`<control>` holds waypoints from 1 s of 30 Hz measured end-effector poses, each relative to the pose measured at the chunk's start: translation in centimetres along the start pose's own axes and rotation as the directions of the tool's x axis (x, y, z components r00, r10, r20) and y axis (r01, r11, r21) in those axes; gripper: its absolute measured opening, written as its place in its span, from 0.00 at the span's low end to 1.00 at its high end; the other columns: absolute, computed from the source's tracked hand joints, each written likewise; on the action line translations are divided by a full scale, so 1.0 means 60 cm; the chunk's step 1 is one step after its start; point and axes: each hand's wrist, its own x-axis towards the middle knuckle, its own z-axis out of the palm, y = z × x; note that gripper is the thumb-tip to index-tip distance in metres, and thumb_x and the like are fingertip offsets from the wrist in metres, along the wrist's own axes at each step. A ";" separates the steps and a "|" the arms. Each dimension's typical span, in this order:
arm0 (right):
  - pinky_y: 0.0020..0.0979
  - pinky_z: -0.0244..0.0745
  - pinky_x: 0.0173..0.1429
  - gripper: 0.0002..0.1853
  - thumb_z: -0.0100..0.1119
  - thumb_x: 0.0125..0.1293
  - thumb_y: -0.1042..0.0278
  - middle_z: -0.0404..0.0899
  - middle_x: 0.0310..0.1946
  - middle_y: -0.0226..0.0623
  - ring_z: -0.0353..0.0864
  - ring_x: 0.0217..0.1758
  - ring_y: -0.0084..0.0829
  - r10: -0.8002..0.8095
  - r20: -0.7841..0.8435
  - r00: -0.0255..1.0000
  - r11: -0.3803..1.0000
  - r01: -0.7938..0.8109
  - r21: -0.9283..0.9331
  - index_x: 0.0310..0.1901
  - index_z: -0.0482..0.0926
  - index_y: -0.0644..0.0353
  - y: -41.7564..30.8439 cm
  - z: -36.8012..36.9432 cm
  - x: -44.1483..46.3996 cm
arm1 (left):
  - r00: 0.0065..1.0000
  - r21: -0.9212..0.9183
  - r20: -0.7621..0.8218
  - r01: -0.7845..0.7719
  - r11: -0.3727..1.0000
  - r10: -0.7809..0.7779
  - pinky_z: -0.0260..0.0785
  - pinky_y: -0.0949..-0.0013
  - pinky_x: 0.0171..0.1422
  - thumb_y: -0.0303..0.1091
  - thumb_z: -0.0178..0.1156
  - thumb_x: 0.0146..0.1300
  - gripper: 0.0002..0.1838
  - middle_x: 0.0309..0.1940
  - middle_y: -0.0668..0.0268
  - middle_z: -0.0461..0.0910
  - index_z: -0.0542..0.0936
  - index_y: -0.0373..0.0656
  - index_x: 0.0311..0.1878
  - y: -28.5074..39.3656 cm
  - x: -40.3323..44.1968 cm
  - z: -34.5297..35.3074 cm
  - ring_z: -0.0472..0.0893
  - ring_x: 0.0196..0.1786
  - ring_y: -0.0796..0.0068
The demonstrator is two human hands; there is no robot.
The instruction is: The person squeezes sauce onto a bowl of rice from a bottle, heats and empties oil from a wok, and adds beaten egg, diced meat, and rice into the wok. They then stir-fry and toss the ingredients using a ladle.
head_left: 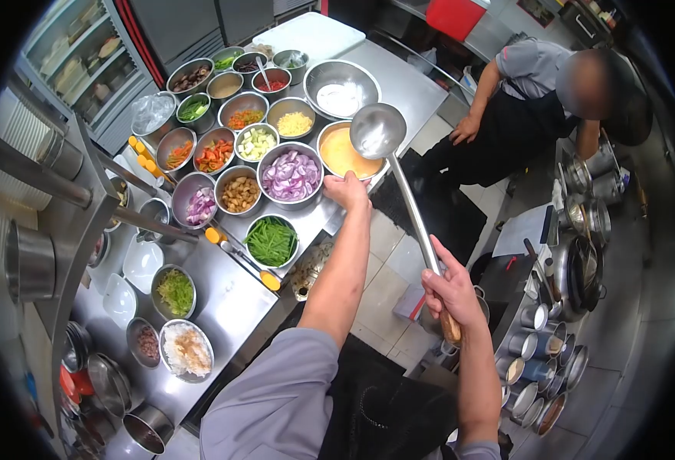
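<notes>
My right hand (452, 284) is wrapped round the wooden-ended handle of a long metal ladle (412, 199). The ladle's round bowl hangs over the far right side of a metal bowl (320, 147) of orange liquid (347, 153) that looks like beaten egg. At that bowl's near rim, my left hand (347, 190) grips the edge, its fingertips partly hidden. Just left of this hand stands a bowl of chopped purple onion (291, 173). A bowl of cut green vegetables (271, 241) sits nearer to me, at the counter's edge.
Several metal bowls of chopped ingredients crowd the steel counter (230, 299), including rice (186, 351) at the near left. A large bowl (342, 86) with white contents stands behind the orange liquid. A co-worker (537, 92) stands at the right, beside shelves of pots (537, 345).
</notes>
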 end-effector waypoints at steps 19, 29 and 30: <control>0.27 0.68 0.19 0.39 0.60 0.75 0.71 0.74 0.20 0.26 0.73 0.16 0.19 -0.106 -0.053 0.993 0.901 0.073 -0.427 0.84 0.56 0.52 0.041 0.028 0.035 | 0.992 0.009 -0.037 -0.116 0.993 0.117 0.91 0.65 0.34 0.22 0.56 0.69 0.10 0.52 0.55 0.65 0.63 0.34 0.43 0.005 -0.029 -0.019 0.82 0.44 0.61; 0.25 0.65 0.17 0.37 0.60 0.76 0.71 0.71 0.25 0.29 0.68 0.16 0.17 0.062 0.028 0.998 0.997 -0.063 0.050 0.82 0.56 0.57 0.012 0.073 0.030 | 0.739 0.297 0.607 -0.554 0.778 0.294 0.78 0.60 0.63 0.23 0.56 0.69 0.15 0.66 0.48 0.69 0.71 0.36 0.58 0.033 -0.171 -0.294 0.69 0.74 0.51; 0.24 0.65 0.16 0.36 0.60 0.76 0.70 0.71 0.26 0.30 0.66 0.16 0.16 0.084 0.065 0.994 0.972 -0.096 0.215 0.81 0.57 0.56 0.007 0.072 0.028 | 0.727 0.291 0.651 -0.505 0.812 0.219 0.79 0.62 0.63 0.23 0.56 0.70 0.15 0.67 0.49 0.69 0.71 0.36 0.58 0.049 -0.188 -0.339 0.70 0.74 0.52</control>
